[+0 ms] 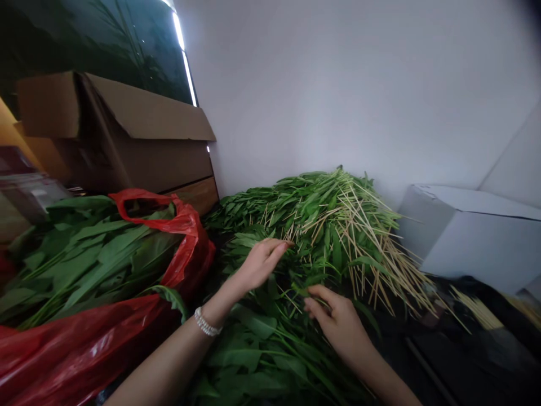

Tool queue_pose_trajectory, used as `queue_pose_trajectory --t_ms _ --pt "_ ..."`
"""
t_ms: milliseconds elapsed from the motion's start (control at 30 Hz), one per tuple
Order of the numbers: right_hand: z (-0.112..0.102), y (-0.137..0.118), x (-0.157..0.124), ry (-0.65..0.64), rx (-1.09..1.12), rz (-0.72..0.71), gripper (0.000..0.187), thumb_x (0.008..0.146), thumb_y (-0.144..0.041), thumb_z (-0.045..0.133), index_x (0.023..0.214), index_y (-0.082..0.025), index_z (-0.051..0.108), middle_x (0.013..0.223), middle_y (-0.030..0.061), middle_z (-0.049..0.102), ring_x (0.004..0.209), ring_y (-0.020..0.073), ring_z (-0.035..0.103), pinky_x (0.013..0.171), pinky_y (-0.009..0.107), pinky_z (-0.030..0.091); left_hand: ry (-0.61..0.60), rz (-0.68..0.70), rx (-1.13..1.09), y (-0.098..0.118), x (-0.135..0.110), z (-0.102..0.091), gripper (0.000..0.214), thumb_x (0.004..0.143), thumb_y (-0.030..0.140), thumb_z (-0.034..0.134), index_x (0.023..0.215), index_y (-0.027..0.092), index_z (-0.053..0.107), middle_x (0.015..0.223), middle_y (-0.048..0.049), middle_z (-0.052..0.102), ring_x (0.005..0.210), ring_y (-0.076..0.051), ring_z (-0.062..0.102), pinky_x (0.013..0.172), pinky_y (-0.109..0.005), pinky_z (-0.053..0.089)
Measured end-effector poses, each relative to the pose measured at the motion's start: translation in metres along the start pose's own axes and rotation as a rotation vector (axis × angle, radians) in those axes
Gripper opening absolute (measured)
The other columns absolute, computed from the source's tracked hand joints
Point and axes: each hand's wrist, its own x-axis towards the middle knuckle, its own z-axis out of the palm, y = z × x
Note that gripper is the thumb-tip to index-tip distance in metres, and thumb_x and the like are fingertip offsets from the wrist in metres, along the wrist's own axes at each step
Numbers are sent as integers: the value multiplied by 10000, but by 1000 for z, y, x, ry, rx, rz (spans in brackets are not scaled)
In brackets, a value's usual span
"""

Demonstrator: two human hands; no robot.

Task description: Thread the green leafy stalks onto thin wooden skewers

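Note:
My left hand (262, 263), with a white beaded bracelet (207, 323) at the wrist, hovers over the greens. Its thumb and fingers are pressed together; whatever is between the tips is too small to make out. Lower and to the right, my right hand (332, 309) pinches a leafy green stem (307, 288) between thumb and curled fingers. Loose long green leaves (253, 352) lie below both hands. Behind them rises a heap of leaves threaded on thin wooden skewers (357, 220), the bare skewer ends fanning toward the right.
At left, a red plastic bag (188, 248) holds more large leaves (97, 254). An open cardboard box (143, 155) stands behind it by the window. A white box (486, 237) is at right against the white wall (329, 84). Bundled skewers (477, 307) lie near it.

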Motion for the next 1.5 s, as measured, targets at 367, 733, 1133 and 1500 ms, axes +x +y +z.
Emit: queue_pose_trajectory --t_ms 367,733,1133,1500 --pt "3 7 -6 291 -457 -533 227 935 -169 453 1071 -199 632 919 82 697 857 205 662 784 341 528 -323 -92 -188 24 -27 15 366 787 443 676 995 149 739 823 -24 726 733 -164 628 656 -217 452" --pt "-22 -6 0 130 -31 -185 276 935 -388 491 1112 -227 628 1081 75 672 1017 215 628 878 352 489 -266 -139 -219 20 -33 16 299 846 371 612 1008 153 736 858 -44 742 775 -172 652 732 -237 487" --pt "-15 -4 1 193 -199 -262 191 907 -303 524 805 -203 651 792 32 641 730 177 594 658 280 456 -412 -66 -261 29 -35 25 242 866 275 550 879 116 732 785 -12 702 728 -132 599 701 -192 445" --pt "-14 -9 -1 144 -93 -143 203 914 -360 500 873 -214 634 803 10 662 737 166 615 690 263 454 -327 -125 -334 33 -33 7 223 836 264 589 913 122 743 807 -22 716 742 -137 610 716 -211 462"
